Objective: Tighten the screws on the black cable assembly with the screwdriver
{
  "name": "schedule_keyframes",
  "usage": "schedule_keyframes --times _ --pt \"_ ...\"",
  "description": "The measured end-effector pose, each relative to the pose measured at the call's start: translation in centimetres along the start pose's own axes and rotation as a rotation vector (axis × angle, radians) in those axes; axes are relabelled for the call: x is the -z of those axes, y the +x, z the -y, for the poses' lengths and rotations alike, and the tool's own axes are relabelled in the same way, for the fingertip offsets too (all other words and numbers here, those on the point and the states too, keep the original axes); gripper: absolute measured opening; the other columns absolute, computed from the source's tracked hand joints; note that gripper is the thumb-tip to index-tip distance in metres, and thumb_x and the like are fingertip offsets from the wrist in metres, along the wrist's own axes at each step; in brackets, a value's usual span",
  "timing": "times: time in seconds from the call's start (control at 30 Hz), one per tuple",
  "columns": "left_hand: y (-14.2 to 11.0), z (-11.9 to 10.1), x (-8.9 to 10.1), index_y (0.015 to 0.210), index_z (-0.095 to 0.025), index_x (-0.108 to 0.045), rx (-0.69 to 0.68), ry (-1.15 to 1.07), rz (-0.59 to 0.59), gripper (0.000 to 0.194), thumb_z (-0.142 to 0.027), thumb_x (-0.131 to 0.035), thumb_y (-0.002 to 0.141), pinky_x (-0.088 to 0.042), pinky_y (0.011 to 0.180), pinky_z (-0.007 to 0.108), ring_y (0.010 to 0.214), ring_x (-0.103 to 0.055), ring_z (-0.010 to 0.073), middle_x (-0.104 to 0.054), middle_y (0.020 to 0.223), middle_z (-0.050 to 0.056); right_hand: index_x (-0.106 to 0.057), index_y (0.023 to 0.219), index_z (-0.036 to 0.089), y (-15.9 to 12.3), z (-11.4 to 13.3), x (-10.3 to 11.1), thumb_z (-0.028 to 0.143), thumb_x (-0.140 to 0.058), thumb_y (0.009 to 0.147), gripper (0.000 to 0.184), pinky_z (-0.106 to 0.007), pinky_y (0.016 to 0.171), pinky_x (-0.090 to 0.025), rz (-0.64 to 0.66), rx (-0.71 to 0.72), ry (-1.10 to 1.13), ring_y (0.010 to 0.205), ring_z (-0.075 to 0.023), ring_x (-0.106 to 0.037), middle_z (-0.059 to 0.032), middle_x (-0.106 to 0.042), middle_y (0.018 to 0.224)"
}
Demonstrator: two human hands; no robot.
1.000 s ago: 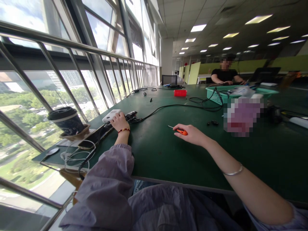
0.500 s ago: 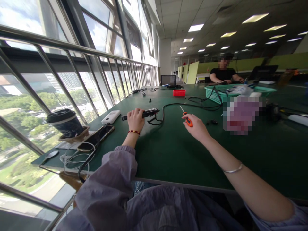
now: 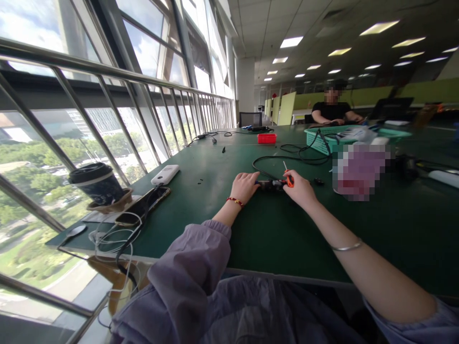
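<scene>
Centrally, left hand (image 3: 244, 187) on device (image 3: 269, 186) (black), screwdriver (image 3: 290, 181) in right hand (image 3: 300, 188).

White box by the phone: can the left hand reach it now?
Probably yes, if the left hand lets go of the dark device: just a few small black bits show on the green tabletop between hand and white box.

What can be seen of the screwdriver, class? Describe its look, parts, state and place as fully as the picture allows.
The screwdriver has an orange handle with dark areas and a thin, pale shaft that looks like metal. The right hand grips the handle, partly hiding it. The shaft points away from the person, leaning slightly left; its tip is too small to make out. The handle is next to the right end of a black device; whether they touch cannot be told.
</scene>
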State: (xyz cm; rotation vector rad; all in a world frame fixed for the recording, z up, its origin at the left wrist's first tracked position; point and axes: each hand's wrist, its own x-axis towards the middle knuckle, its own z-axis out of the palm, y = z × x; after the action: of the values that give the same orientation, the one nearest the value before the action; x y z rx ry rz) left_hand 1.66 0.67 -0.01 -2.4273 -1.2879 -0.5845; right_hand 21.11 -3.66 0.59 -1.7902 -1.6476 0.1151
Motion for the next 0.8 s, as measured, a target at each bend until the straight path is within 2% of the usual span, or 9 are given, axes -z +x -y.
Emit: schedule_keyframes --times 0.07,0.13,0.23,0.3,0.37,0.43,0.53,0.67,0.8 --pt "-0.2 2.3 0.1 0.128 -0.019 -0.052 0.135 0.023 -0.031 0.037 -0.029 -0.048 0.093 -0.038 0.1 0.035 0.113 -0.055 0.0222 -0.063 0.122 0.007 -0.055 0.112 0.024 0.0 0.1 0.0 0.02 -0.054 0.073 0.039 -0.029 0.064 -0.043 0.076 -0.037 -0.033 0.083 -0.0232 -0.062 -0.0078 -0.066 0.103" --pt "-0.9 5.3 0.4 0.127 -0.02 -0.054 0.298 0.06 -0.034 0.037 -0.018 -0.044 0.091 -0.038 0.101 0.035 0.115 -0.054 0.022 -0.062 0.126 0.007 -0.055 0.112 0.024 0.1 0.1 0.1 0.019 -0.054 0.073 0.039 -0.028 0.062 -0.041 0.098 -0.029 -0.06 0.089 -0.0242 -0.062 -0.0083 -0.065 0.106" --pt "-2.6 10.3 1.0 0.131 -0.022 -0.052 0.552 0.124 0.072 0.053 -0.004 -0.041 0.083 -0.04 0.1 0.037 0.12 -0.052 0.0235 -0.057 0.132 0.006 -0.055 0.11 0.023 0.2 0.1 0.2 0.018 -0.054 0.073 0.038 -0.028 0.062 -0.04 0.086 0.005 -0.085 0.096 -0.0254 -0.06 -0.0084 -0.064 0.109" --pt "-3.6 13.0 1.3 0.137 -0.024 -0.047 0.597 0.117 0.215 0.061 -0.004 -0.046 0.079 -0.041 0.102 0.036 0.126 -0.047 0.0245 -0.048 0.142 0.004 -0.055 0.11 0.023 0.2 0.1 0.3 0.018 -0.054 0.073 0.038 -0.028 0.061 -0.04 0.086 0.004 -0.088 0.096 -0.0252 -0.06 -0.0086 -0.064 0.109" --pt "-4.1 14.7 1.5 0.142 -0.025 -0.041 0.582 0.107 0.308 0.067 -0.004 -0.047 0.078 -0.039 0.105 0.036 0.131 -0.042 0.0237 -0.041 0.148 0.001 -0.054 0.11 0.023 0.2 0.1 0.3 0.018 -0.054 0.073 0.038 -0.028 0.06 -0.04 0.091 0.0 -0.091 0.094 -0.0248 -0.06 -0.009 -0.064 0.109" --pt "-4.2 15.3 1.7 0.142 -0.028 -0.04 0.562 0.111 0.379 0.067 -0.004 -0.045 0.079 -0.038 0.107 0.036 0.133 -0.039 0.0228 -0.039 0.149 -0.001 -0.054 0.11 0.022 0.2 0.1 0.4 0.018 -0.055 0.072 0.038 -0.028 0.061 -0.042 0.091 0.002 -0.091 0.092 -0.024 -0.061 -0.0091 -0.064 0.108" --pt "-4.0 15.0 2.1 0.135 -0.028 -0.05 0.569 0.16 0.443 0.058 -0.007 -0.044 0.081 -0.042 0.102 0.037 0.131 -0.042 0.0242 -0.045 0.145 0.001 -0.054 0.11 0.023 0.3 0.0 0.5 0.018 -0.057 0.071 0.039 -0.028 0.065 -0.043 0.09 0.002 -0.072 0.087 -0.0228 -0.062 -0.0078 -0.065 0.105" --pt "-3.8 13.7 3.1 0.121 -0.026 -0.063 0.586 0.245 0.429 0.048 -0.005 -0.045 0.081 -0.05 0.092 0.032 0.123 -0.05 0.0237 -0.055 0.133 0.007 -0.054 0.11 0.025 0.4 -0.2 0.6 0.022 -0.058 0.069 0.041 -0.028 0.062 -0.042 0.101 -0.031 -0.059 0.084 -0.0231 -0.062 -0.0059 -0.066 0.1" --pt "-3.5 12.4 4.6 0.111 -0.017 -0.069 0.68 0.281 0.425 0.042 -0.003 -0.043 0.081 -0.052 0.088 0.032 0.114 -0.058 0.0258 -0.061 0.123 0.015 -0.053 0.11 0.026 0.5 -0.4 0.7 0.022 -0.06 0.067 0.044 -0.027 0.059 -0.04 0.119 -0.012 -0.068 0.084 -0.0227 -0.062 -0.005 -0.066 0.099"
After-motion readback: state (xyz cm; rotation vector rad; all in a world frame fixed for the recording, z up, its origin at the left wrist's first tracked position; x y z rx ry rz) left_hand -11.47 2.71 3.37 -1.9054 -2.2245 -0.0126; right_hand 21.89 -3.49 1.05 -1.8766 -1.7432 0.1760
